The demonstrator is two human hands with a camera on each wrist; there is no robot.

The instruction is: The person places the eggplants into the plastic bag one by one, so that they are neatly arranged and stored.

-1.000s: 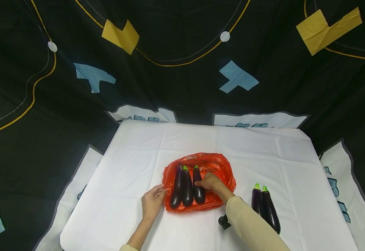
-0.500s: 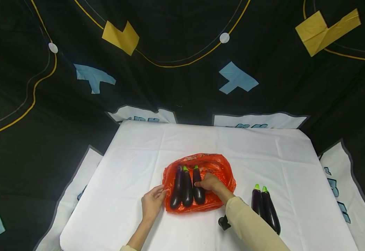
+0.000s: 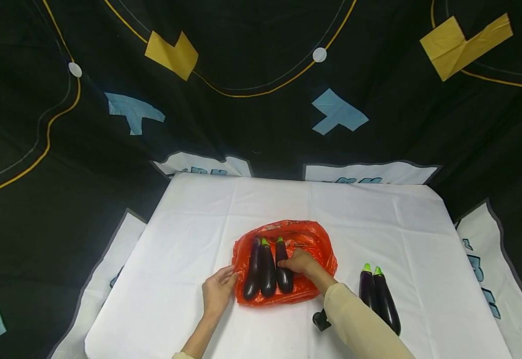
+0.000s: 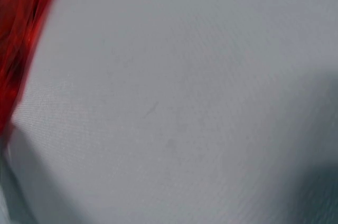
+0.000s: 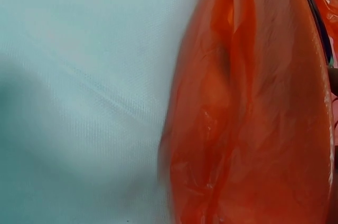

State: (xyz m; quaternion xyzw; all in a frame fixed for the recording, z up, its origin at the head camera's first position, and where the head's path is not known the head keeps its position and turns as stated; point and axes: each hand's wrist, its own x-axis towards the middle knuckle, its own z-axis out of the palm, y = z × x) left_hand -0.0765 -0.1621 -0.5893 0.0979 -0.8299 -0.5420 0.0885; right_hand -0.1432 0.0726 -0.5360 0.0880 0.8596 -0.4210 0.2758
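An open red plastic bag [image 3: 315,239] lies on the white-covered table, its rim spread wide. Three dark purple eggplants lie side by side in it: the left one [image 3: 253,271], the middle one [image 3: 267,274] and the right one [image 3: 285,280], stems pointing away. My right hand [image 3: 301,262] reaches over the bag's right side and grips the right eggplant about its middle. At the bag's left edge, my left hand [image 3: 217,294] pinches the plastic. The left wrist view catches only a strip of red bag [image 4: 18,34]; the right wrist view shows the bag's outer side [image 5: 280,102].
Two more eggplants lie on the table right of the bag, one [image 3: 367,289] partly behind the right sleeve [image 3: 359,321], the other [image 3: 387,301] beside it. A small black device [image 3: 321,319] shows beside the right forearm. A black patterned cloth [image 3: 261,129] hangs around the table [image 3: 189,219].
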